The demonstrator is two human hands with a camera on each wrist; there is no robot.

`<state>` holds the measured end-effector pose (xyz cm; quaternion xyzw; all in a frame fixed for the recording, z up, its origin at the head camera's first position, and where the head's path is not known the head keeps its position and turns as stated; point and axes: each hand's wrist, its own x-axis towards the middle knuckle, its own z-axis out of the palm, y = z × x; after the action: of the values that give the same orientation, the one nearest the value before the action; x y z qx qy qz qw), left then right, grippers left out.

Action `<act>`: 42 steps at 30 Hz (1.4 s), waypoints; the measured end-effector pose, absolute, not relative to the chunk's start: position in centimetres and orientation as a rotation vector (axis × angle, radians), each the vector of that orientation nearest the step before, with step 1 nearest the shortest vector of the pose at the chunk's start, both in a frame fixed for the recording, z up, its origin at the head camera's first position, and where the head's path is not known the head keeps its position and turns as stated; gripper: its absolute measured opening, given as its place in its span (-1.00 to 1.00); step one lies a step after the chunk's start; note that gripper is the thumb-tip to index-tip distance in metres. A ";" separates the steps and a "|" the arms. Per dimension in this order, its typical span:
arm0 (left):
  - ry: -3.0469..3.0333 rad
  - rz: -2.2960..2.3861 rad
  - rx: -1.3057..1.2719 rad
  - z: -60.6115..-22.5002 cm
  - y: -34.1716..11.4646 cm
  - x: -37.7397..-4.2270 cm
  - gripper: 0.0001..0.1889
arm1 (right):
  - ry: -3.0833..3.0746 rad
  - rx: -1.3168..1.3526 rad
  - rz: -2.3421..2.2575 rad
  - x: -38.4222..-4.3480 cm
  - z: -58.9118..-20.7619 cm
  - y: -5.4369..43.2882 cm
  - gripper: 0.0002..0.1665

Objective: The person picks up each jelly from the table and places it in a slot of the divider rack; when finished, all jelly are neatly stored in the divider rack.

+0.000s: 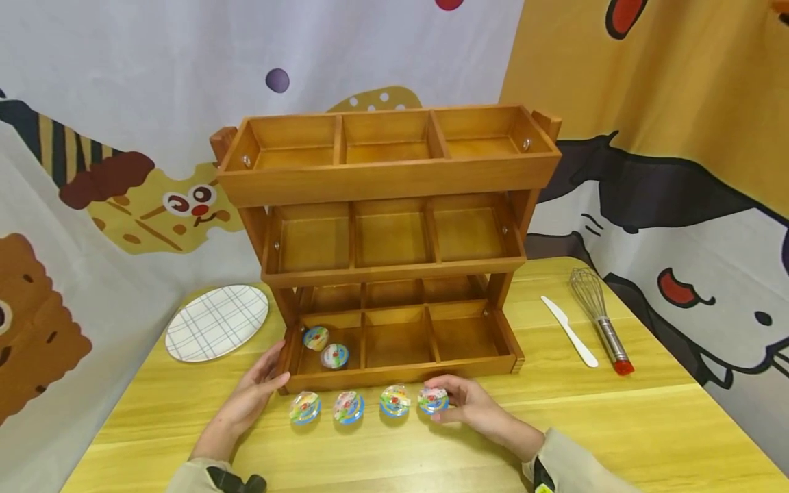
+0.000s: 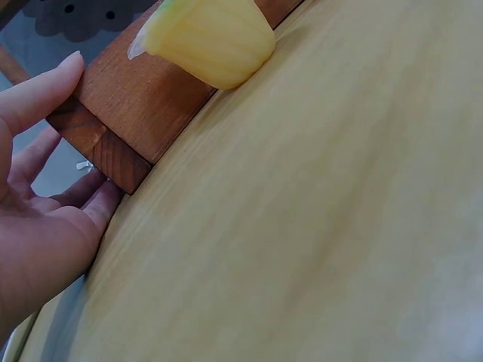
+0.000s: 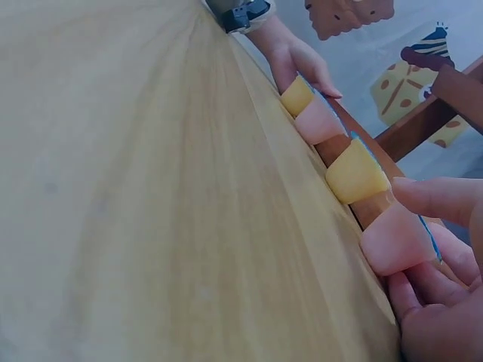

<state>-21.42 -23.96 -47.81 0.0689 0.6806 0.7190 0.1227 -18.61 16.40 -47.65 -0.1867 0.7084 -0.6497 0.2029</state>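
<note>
A three-tier wooden shelf point(image 1: 388, 179) with divided compartments stands in the middle of the table. My left hand point(image 1: 249, 394) holds its lower left corner, thumb on the front board and fingers along the side. In front of the shelf, several small jelly cups with colourful lids form a row. At the row's right end, my right hand point(image 1: 471, 409) pinches a pink jelly cup point(image 3: 396, 241) between thumb and fingers. Left of it is a yellow jelly cup point(image 3: 358, 173). Two more cups, one yellow point(image 1: 316, 337) and one pale point(image 1: 335, 356), lie in the bottom tier's left compartment.
On the left, a white checked plate point(image 1: 217, 323) lies on the table. To the shelf's right are a white plastic knife point(image 1: 570, 331) and a whisk point(image 1: 603, 320) with a red end. A printed cloth point(image 1: 382, 48) hangs behind and around the table.
</note>
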 end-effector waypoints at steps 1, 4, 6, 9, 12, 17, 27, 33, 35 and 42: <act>1.988 2.096 0.199 -47.8 -24.0 -21.4 -0.27 | 1.977 -0.514 -1.808 -18.6 -47.7 16.4 -0.33; 2.011 2.073 0.183 -47.8 -24.1 -21.3 -0.27 | 1.983 -0.508 -1.799 -18.5 -47.7 16.2 -0.34; 2.022 2.065 0.178 -47.7 -24.2 -21.3 -0.28 | 1.986 -0.512 -1.800 -18.5 -47.6 16.1 -0.35; 2.015 2.072 0.187 -47.6 -24.3 -21.2 -0.27 | 1.990 -0.504 -1.797 -18.4 -47.2 15.7 -0.37; 2.001 2.077 0.193 -47.5 -24.4 -21.1 -0.26 | 2.010 -0.501 -1.782 -18.4 -46.2 15.4 -0.38; 1.987 2.085 0.188 -47.4 -24.4 -21.1 -0.25 | 2.053 -0.568 -1.751 -19.4 -43.0 14.5 -0.39; 1.986 2.107 0.200 -47.5 -24.2 -21.1 -0.26 | 2.188 -0.357 -1.719 -26.9 -41.0 10.1 -0.43; 2.001 2.098 0.181 -48.0 -24.0 -21.2 -0.27 | 2.270 -0.183 -1.694 -29.4 -43.5 7.6 -0.45; 2.010 2.094 0.186 -48.1 -23.9 -21.2 -0.27 | 2.257 -0.137 -1.710 -29.7 -44.2 7.1 -0.45; 2.029 2.077 0.184 -48.4 -24.1 -21.6 -0.27 | 2.233 -0.116 -1.763 -30.3 -45.2 6.5 -0.49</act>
<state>-21.55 -24.07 -48.37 0.0628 0.6927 0.7091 0.1157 -30.34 6.46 -45.21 -0.0403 0.7757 -0.6126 0.1466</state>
